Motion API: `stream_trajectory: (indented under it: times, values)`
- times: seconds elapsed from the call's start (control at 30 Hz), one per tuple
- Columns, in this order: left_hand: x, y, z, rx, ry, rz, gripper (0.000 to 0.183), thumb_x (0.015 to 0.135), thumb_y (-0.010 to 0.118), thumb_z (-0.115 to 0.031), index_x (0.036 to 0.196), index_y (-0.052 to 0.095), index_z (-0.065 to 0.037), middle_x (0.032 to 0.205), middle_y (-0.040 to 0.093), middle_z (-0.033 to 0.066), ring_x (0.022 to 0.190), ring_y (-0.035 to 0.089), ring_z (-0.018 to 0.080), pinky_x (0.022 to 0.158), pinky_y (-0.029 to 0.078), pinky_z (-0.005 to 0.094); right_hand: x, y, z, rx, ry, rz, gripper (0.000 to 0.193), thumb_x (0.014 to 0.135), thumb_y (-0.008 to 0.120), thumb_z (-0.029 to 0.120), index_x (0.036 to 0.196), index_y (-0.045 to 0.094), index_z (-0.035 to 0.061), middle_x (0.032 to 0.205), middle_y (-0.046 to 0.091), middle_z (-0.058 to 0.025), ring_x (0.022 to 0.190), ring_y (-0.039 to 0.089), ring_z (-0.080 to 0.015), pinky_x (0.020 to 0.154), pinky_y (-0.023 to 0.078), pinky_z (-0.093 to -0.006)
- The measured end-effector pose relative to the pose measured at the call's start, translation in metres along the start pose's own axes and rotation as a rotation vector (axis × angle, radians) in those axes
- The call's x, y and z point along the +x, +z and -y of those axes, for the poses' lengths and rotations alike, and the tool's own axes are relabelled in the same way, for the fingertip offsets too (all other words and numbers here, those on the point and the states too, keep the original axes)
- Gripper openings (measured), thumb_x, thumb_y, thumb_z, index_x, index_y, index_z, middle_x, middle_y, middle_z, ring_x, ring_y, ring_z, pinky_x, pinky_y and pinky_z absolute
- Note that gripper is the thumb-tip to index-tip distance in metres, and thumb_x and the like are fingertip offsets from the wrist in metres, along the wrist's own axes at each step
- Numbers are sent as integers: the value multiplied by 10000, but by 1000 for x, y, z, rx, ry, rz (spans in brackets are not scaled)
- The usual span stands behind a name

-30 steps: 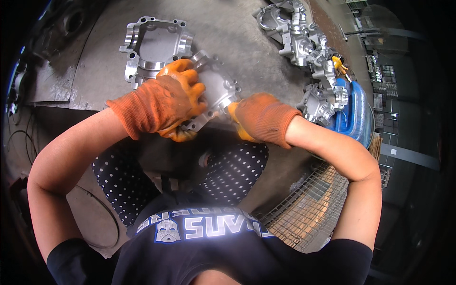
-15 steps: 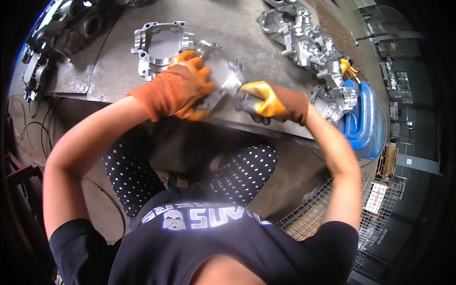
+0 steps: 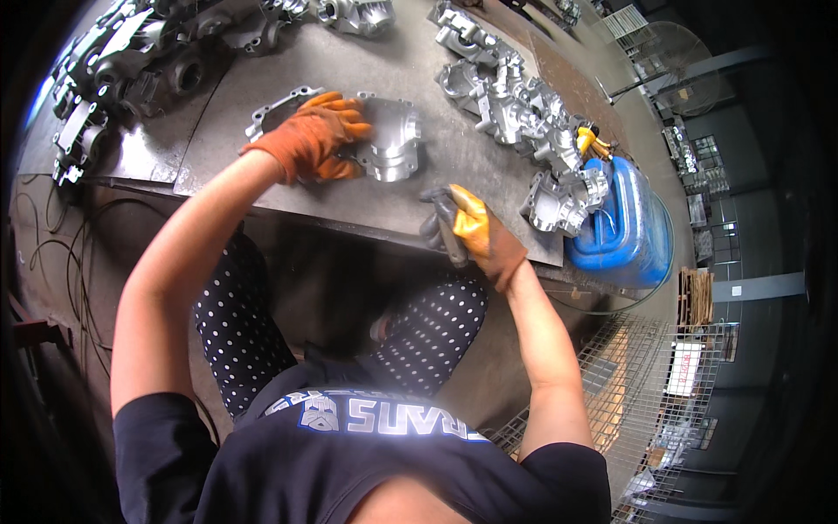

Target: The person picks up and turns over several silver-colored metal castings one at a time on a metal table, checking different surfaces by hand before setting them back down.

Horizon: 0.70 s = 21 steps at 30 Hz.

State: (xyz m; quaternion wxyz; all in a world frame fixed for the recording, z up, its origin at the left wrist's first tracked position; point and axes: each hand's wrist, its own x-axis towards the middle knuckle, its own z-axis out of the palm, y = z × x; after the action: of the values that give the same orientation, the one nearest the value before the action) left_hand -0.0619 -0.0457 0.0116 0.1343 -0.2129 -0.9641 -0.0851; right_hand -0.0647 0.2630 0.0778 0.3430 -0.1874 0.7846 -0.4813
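Observation:
My left hand (image 3: 319, 140), in an orange glove, has its fingers bent over the left edge of a silver cast metal housing (image 3: 401, 144) lying near the table's front edge. A second open-framed housing (image 3: 271, 113) lies just left of it, partly covered by that hand. My right hand (image 3: 464, 225) is apart from the housings, just off the table's front edge. Its yellow-orange glove has dark grey, dirty-looking fingers, which are curled in. Whether anything small is between them is hidden.
Several castings (image 3: 511, 100) form a row at the right, with another casting (image 3: 559, 201) nearer me. Beside it stands a blue plastic container (image 3: 624, 227), with a yellow-handled tool (image 3: 592, 140) behind. Darker castings (image 3: 157, 79) are heaped at the far left. A wire mesh basket (image 3: 628, 384) stands lower right.
The right hand has drawn back from the housing toward me. The housing now lies flatter, side by side with the other one, with the left hand still at it. The view has shifted.

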Motion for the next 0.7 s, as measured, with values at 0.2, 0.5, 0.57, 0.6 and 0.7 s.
stream_trajectory:
  times: [0.2, 0.5, 0.57, 0.6, 0.7]
  values:
    - [15, 12, -36, -12, -270, -35, 489, 737, 770, -514, 993, 708, -102, 955, 714, 130, 994, 657, 331, 1077, 382, 446, 61, 8, -42, -860, 15, -466, 357, 913, 670, 364, 1152, 647, 100, 993, 716, -195, 878, 702, -401, 778, 557, -476]
    - [17, 33, -43, -82, -295, -214, 615, 733, 743, -576, 1106, 663, -94, 1079, 689, 125, 1060, 639, 330, 945, 458, 444, 102, 15, -6, -1466, 185, -502, 299, 896, 676, 422, 1103, 645, 207, 1046, 744, -67, 954, 725, -310, 793, 548, -400]
    - [23, 24, -44, -145, -334, -5, 616, 727, 747, -573, 1109, 666, -97, 1126, 678, 117, 1092, 626, 331, 939, 463, 457, 109, 14, -2, -1573, 130, -458, 301, 888, 688, 426, 1094, 641, 212, 1011, 752, -38, 941, 731, -290, 784, 545, -391]
    - [25, 18, -45, -143, -341, 28, 606, 729, 747, -569, 1107, 667, -102, 1120, 680, 114, 1086, 626, 330, 935, 463, 460, 111, 17, 0, -1607, 94, -477, 288, 894, 684, 371, 1109, 645, 185, 968, 758, -21, 912, 741, -265, 782, 547, -387]
    - [26, 10, -45, -136, -351, 76, 576, 738, 746, -556, 1100, 670, -115, 1107, 682, 106, 1069, 629, 328, 916, 466, 466, 118, 28, 12, -1607, 201, -508, 246, 910, 656, 284, 1122, 647, 161, 971, 760, -30, 897, 746, -239, 762, 544, -369]
